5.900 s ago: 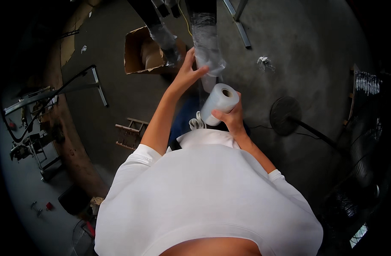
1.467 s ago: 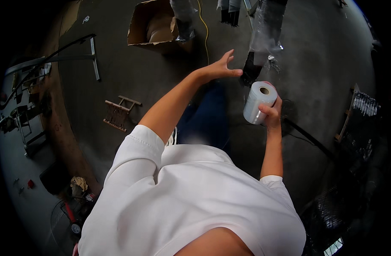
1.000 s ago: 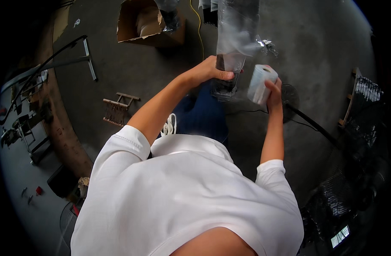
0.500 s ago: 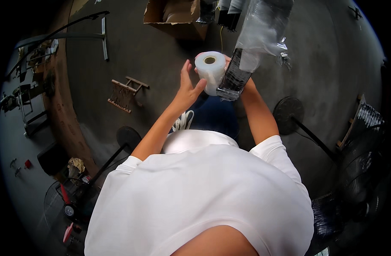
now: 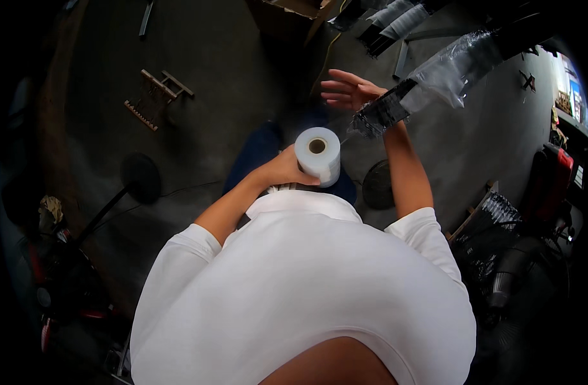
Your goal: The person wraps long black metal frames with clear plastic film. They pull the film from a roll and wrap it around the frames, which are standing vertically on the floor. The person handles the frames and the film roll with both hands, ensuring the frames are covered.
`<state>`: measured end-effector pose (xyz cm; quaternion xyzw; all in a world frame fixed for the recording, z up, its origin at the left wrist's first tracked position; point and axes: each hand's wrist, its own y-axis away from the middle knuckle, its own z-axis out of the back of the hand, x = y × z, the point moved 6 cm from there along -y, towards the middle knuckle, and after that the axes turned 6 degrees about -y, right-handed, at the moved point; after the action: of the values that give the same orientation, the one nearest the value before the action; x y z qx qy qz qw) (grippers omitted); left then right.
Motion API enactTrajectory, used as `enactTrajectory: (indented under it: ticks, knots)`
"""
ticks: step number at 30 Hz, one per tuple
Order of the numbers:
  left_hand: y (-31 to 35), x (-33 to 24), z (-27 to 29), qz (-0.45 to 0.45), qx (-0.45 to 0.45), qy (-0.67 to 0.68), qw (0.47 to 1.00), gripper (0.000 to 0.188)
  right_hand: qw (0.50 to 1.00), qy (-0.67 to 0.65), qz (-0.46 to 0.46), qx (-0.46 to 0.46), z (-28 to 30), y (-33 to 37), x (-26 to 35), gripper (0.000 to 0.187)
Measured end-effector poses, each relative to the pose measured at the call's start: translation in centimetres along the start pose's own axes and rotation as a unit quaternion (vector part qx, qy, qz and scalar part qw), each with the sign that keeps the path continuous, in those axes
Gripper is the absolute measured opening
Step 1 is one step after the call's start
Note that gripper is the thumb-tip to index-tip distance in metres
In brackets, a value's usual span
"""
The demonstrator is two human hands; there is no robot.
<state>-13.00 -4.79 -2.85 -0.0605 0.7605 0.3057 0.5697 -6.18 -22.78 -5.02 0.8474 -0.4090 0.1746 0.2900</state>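
Observation:
My left hand (image 5: 282, 168) is wrapped round a roll of clear stretch film (image 5: 330, 168), held upright close to my body with its hollow core facing up. A strand of film seems to run from the roll toward the near end of a long black bundle (image 5: 385, 110). Clear film (image 5: 443, 72) covers part of that bundle, which slants up to the far right. My right hand (image 5: 349, 90) is open, fingers spread, just beyond the bundle's near end. The forearm passes beneath the bundle; whether it supports it I cannot tell.
A cardboard box (image 5: 282, 24) stands at the far side, with film-wrapped black bundles (image 5: 396, 24) beside it. A small wooden stool (image 5: 163, 88) is at the left. Round black stand bases (image 5: 140, 177) sit on both sides of me. More wrapped bundles (image 5: 489, 221) lie at the right.
The roll has come nearer my body in my left hand, which now grips it. My right hand has left the roll and opened. The bundle has swung toward the right, and my view has shifted.

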Motion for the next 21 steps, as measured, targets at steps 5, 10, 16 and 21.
enactTrajectory:
  ticks: [5,10,16,21]
  knots:
    - [0.7,-4.7,-1.2,-0.046,0.026,0.11,0.993,0.074,0.896,0.03,0.215,-0.389,8.4,9.0,0.8,0.024]
    - [0.2,-7.8,-2.1,-0.063,0.005,-0.115,0.991,0.077,0.873,0.261,0.22,-0.347,-8.0,15.7,2.2,0.044]
    - [-0.4,-7.8,-2.0,-0.057,0.052,-0.121,0.99,0.067,0.814,0.338,0.208,-0.424,-14.7,11.3,-1.6,0.078]
    - [-4.6,-6.0,1.8,-0.1,0.186,0.045,0.976,0.028,0.768,0.454,0.21,-0.4,-15.5,13.3,0.5,0.074]
